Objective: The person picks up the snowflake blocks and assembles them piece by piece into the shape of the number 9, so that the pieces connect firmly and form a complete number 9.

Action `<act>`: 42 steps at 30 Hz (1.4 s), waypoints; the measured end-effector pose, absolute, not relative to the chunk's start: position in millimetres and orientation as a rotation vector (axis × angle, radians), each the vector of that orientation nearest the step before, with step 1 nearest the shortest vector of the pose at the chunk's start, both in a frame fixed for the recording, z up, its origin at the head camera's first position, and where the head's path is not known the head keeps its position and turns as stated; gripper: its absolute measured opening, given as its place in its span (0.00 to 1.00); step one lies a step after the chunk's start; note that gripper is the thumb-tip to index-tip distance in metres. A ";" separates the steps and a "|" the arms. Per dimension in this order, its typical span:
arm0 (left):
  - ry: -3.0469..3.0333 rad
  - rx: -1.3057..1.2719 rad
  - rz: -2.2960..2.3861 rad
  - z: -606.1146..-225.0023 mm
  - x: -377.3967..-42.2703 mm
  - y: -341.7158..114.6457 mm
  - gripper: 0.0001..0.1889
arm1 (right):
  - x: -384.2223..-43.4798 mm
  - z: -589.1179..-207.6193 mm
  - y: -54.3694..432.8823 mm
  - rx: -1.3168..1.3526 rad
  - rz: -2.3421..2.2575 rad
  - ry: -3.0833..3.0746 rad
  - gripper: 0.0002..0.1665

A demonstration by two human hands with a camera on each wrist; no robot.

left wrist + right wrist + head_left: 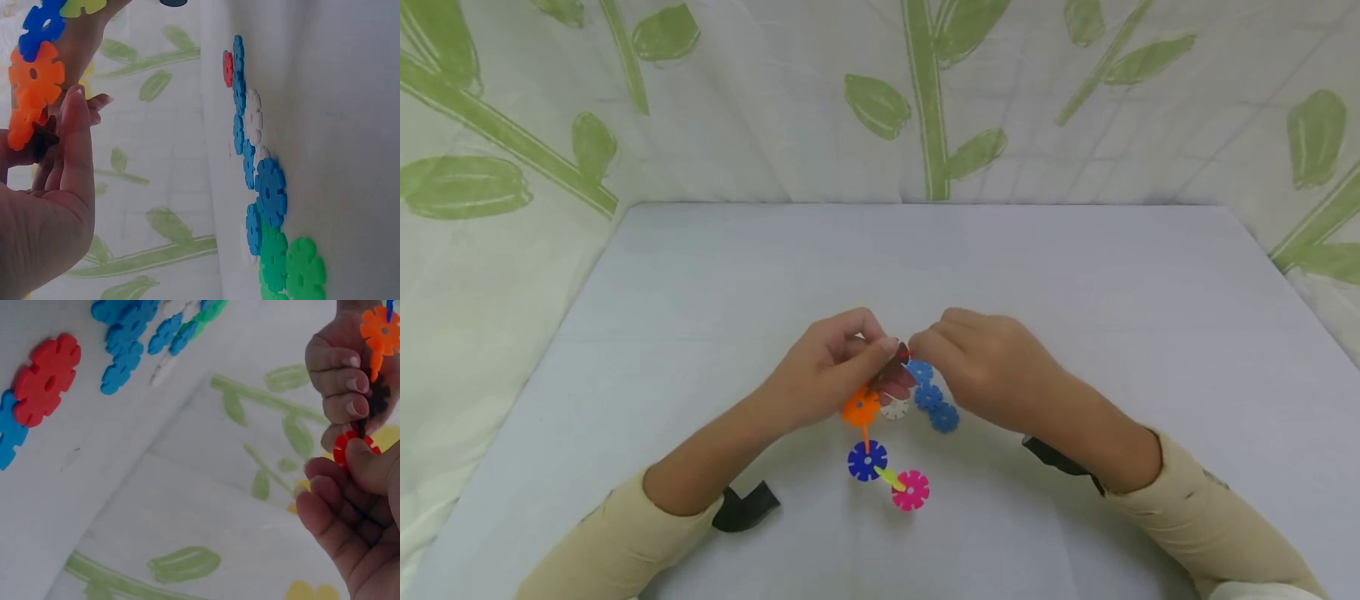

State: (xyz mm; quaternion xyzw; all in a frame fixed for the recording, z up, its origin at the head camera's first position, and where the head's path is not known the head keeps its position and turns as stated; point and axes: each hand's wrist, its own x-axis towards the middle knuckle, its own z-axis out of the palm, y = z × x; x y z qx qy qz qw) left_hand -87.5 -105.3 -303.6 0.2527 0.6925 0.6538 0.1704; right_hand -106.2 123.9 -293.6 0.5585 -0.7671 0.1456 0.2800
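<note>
My left hand (820,371) holds a chain of flower-shaped notched discs above the table. From the hand hang an orange disc (859,408), a dark blue disc (867,462), a yellow-green disc (889,477) seen nearly edge-on and a pink disc (912,492). A dark brown or black disc (379,397) sits at the left fingers, partly covered. My right hand (1000,362) pinches a red disc (340,449) between thumb and fingers. The red disc meets the dark disc's edge; whether their notches are locked cannot be seen.
On the white table (700,275), light blue discs (928,396) and a white disc (895,408) lie behind the hands. The left wrist view shows green discs (306,269); another red disc (47,380) lies by blue ones. Black straps (747,508) hang near the wrists.
</note>
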 end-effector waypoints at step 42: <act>2.361 0.888 1.672 -296.2 -82.8 -110.0 0.19 | -138.7 -307.1 143.2 1.407 0.390 -3.321 0.09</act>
